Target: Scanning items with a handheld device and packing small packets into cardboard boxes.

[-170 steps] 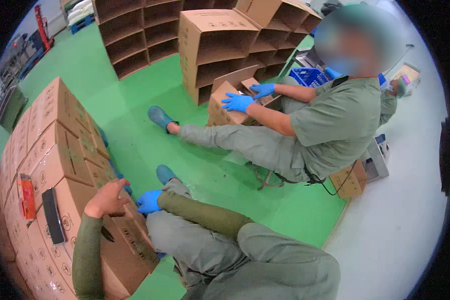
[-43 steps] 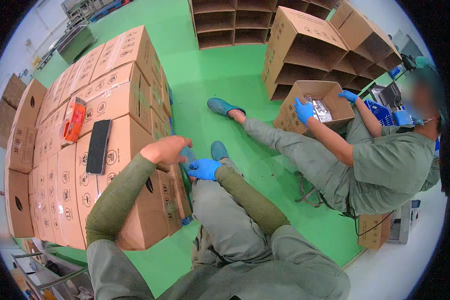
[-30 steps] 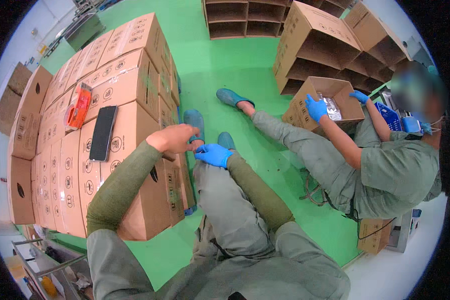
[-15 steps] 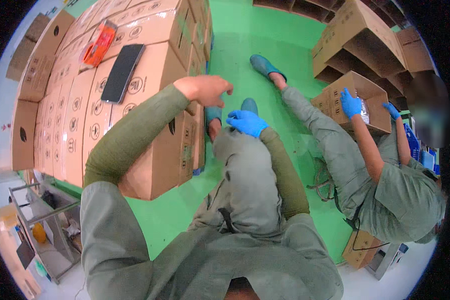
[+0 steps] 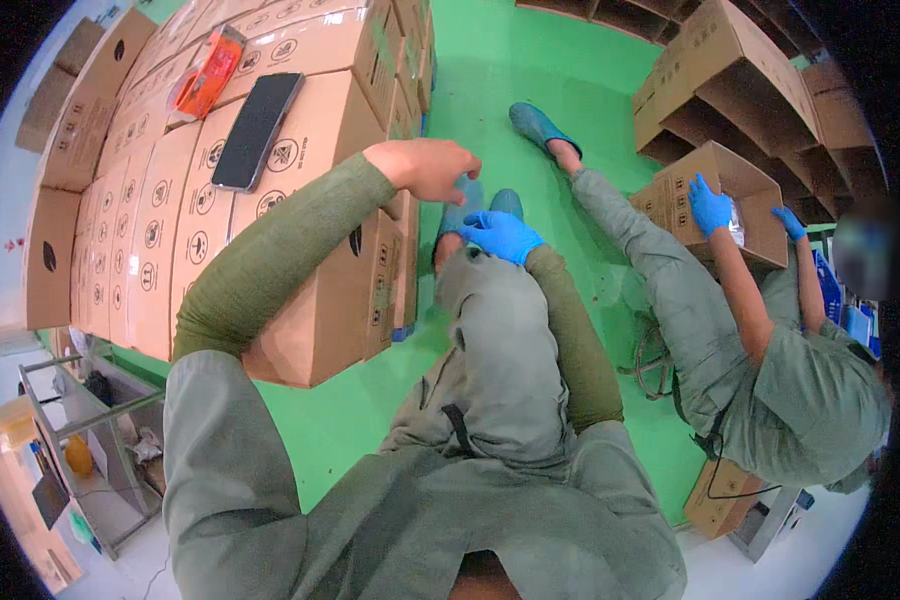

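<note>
I see left hand (image 5: 425, 170) half-curled, gloved right hand (image 5: 500, 236) bent near knee (image 5: 490, 295), perhaps for support; can't tell either's grip.

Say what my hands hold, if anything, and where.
A translucent pale-blue item shows between left hand and right hand; whether it's held cannot be told.

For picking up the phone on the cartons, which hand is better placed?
Probably the left: the bare left hand is nearer the phone and cartons. The blue-gloved right hand is farther off. A blurred, see-through thing between the hands may occupy both, though.
</note>
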Demonstrator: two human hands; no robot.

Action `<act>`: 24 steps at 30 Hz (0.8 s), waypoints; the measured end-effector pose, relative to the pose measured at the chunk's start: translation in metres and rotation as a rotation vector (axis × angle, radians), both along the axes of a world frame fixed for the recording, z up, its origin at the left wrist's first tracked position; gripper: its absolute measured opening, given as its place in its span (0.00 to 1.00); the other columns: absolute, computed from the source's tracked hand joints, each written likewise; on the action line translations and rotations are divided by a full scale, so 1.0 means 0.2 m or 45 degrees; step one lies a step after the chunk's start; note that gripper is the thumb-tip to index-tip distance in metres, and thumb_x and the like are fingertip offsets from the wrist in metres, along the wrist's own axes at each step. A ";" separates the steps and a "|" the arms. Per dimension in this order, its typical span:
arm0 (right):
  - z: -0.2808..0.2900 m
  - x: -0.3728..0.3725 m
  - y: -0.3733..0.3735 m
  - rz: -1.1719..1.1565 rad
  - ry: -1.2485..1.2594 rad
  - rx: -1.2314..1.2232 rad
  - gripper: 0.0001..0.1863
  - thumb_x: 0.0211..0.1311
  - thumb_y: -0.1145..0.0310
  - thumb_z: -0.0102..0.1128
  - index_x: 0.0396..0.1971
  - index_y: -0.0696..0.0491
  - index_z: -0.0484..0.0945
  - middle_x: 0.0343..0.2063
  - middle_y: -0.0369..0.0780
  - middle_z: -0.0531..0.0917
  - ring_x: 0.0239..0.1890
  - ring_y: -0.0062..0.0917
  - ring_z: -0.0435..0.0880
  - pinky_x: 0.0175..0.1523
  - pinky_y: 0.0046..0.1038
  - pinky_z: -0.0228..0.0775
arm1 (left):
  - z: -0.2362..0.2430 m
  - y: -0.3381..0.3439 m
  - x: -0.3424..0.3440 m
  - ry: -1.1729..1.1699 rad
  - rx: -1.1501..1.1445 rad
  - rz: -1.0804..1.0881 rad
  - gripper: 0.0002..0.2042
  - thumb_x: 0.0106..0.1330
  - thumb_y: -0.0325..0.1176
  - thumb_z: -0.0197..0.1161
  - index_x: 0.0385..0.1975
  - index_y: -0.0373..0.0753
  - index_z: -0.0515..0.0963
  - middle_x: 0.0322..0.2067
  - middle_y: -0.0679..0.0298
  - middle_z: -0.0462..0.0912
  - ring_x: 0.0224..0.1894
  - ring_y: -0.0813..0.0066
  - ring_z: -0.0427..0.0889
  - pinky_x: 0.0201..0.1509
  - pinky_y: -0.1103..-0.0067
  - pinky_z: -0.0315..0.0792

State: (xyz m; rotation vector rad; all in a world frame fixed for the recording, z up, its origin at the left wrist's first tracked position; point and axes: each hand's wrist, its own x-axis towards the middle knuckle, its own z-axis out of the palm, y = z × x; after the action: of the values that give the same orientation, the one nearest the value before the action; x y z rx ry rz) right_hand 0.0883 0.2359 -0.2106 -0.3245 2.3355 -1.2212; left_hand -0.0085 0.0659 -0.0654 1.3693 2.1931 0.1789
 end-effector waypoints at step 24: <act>0.10 -0.01 -0.10 0.041 -0.070 0.096 0.24 0.62 0.51 0.51 0.48 0.56 0.75 0.38 0.46 0.83 0.33 0.30 0.83 0.42 0.30 0.74 | 0.06 -0.03 0.01 0.053 -0.108 0.061 0.23 0.59 0.38 0.61 0.51 0.33 0.69 0.43 0.46 0.77 0.47 0.47 0.75 0.51 0.62 0.70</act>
State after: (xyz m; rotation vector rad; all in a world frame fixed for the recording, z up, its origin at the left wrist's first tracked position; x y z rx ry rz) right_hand 0.0862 0.2166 -0.1902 -0.2980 2.3134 -1.1098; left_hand -0.0063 0.0600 -0.0538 1.2862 2.2428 0.0748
